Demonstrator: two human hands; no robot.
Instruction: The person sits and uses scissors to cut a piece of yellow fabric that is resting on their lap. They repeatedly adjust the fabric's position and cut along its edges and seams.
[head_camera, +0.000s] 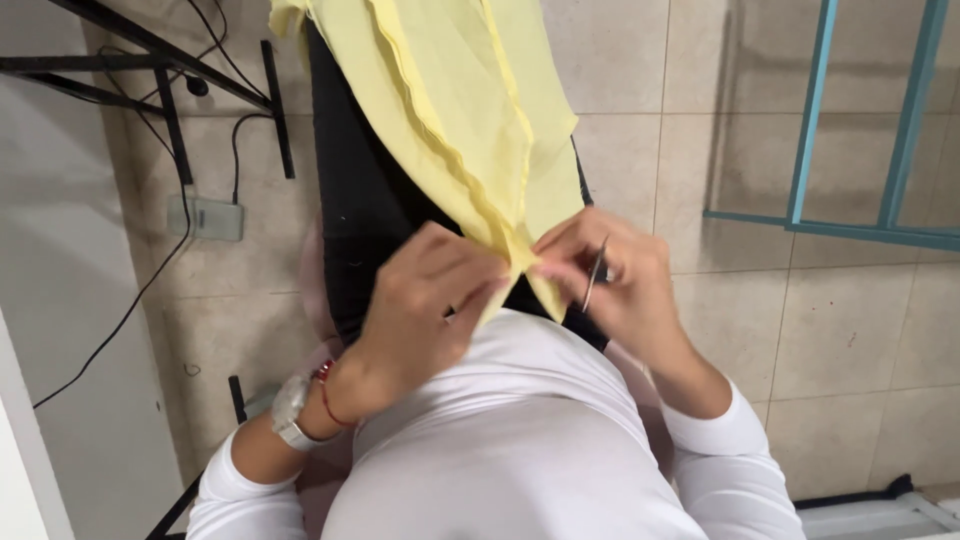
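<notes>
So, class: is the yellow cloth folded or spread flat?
Folded: the yellow cloth shows stacked layered edges, pinched together between both hands.

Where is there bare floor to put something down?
Bare tiles lie right of the right hand, below the blue frame. It is crowded left of the left hand: cables, power strip, black stand. Yellow cloth fills the middle.

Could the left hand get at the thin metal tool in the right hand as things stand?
Probably yes: the left hand pinches the yellow fabric right beside the right hand, with only the fabric's fold between it and the metal tool.
</notes>
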